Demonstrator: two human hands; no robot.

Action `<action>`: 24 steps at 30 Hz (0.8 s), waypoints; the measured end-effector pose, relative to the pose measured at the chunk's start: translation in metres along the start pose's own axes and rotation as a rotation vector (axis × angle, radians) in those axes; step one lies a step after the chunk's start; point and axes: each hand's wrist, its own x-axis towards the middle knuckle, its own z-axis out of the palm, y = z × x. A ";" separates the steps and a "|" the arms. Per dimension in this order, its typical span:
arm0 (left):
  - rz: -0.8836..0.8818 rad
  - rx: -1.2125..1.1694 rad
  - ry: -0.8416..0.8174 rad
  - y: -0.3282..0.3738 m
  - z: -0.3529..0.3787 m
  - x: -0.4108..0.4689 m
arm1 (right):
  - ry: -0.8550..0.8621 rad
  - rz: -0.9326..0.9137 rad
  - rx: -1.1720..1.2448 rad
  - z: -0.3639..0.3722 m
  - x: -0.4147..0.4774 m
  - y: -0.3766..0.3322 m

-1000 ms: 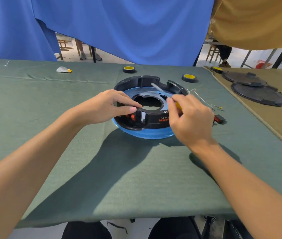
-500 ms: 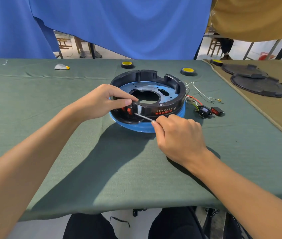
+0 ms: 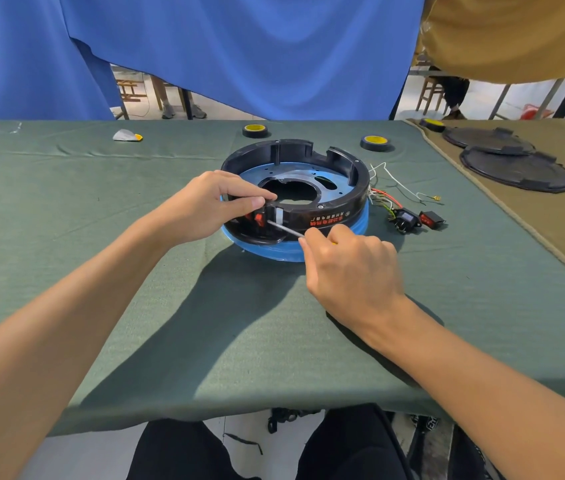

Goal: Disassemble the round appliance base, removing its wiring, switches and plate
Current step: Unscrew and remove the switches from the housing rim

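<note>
**Screwdriver at the switch opening of the round base**

The handle of the screwdriver (image 3: 284, 229) is almost fully hidden inside the right hand (image 3: 350, 268). Only the thin metal shaft and a small yellow spot show. The tip reaches an opening in the front wall of the round base (image 3: 326, 216), just beside a red switch (image 3: 257, 220), but it is hard to see whether it touches the switch. The left hand (image 3: 212, 206) covers the left front part of the rim and grips it with curled fingers and thumb. The fingers of the right hand are closed around the tool.

The base lies in the middle of the green cloth (image 3: 135, 271), with a blue plate (image 3: 329, 174) inside it. Just to its right lie loose wires (image 3: 388, 188), a black socket (image 3: 404, 218) and a second red switch (image 3: 431, 218). Tape rolls (image 3: 255, 130) stand behind the base. Black lids (image 3: 516, 168) lie far right on another cloth.
</note>
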 end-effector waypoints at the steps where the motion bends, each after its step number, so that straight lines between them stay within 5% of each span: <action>1: -0.003 0.004 0.003 0.000 0.000 0.000 | -0.018 -0.003 -0.027 -0.001 0.000 -0.001; 9: -0.013 0.003 0.012 0.002 0.001 0.002 | -0.094 -0.061 0.068 -0.002 0.015 0.011; 21: 0.025 0.030 -0.034 0.003 -0.001 0.002 | -0.674 0.434 1.092 0.010 0.040 0.037; 24: 0.042 0.044 -0.020 0.004 0.000 0.001 | -0.527 0.275 0.784 0.010 0.034 0.034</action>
